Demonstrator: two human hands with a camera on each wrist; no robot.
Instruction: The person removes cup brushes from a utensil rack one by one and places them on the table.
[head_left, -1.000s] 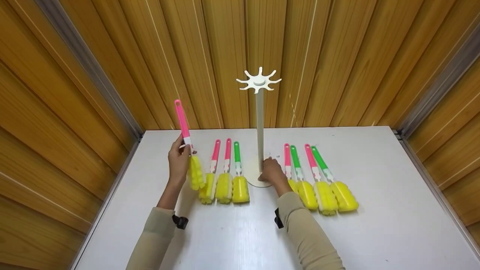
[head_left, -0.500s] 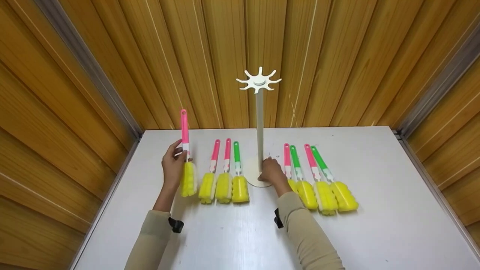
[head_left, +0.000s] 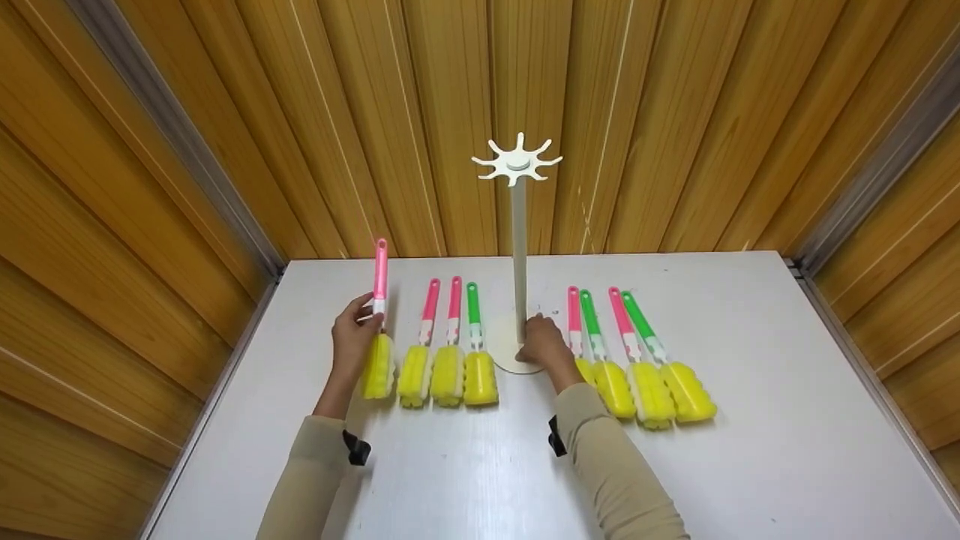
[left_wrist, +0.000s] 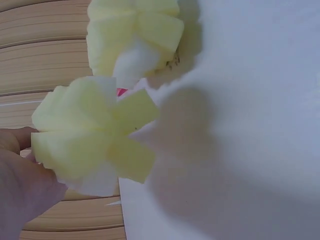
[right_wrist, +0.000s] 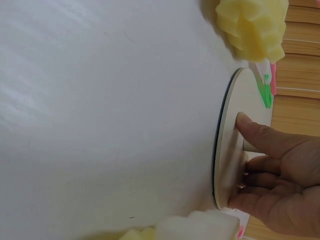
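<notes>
Pink-handled sponge brush (head_left: 379, 330) lowered by left hand (head_left: 352, 339), right hand (head_left: 544, 346) on round stand base (right_wrist: 231, 145)

Left hand (head_left: 354, 336) fingers curled, gripping — right hand (head_left: 543, 346) fingers extended, pressing down.

- My right hand (right_wrist: 272, 187) rests on the round base (right_wrist: 231, 150) of the stand, fingertips (right_wrist: 244, 121) pressed flat against its top.
- The base sits on the white table (right_wrist: 100, 110).
- A yellow sponge head (right_wrist: 252, 27) with a green handle lies just beside the base's far edge.
- Another pale sponge (right_wrist: 195, 227) shows at the bottom edge.
</notes>
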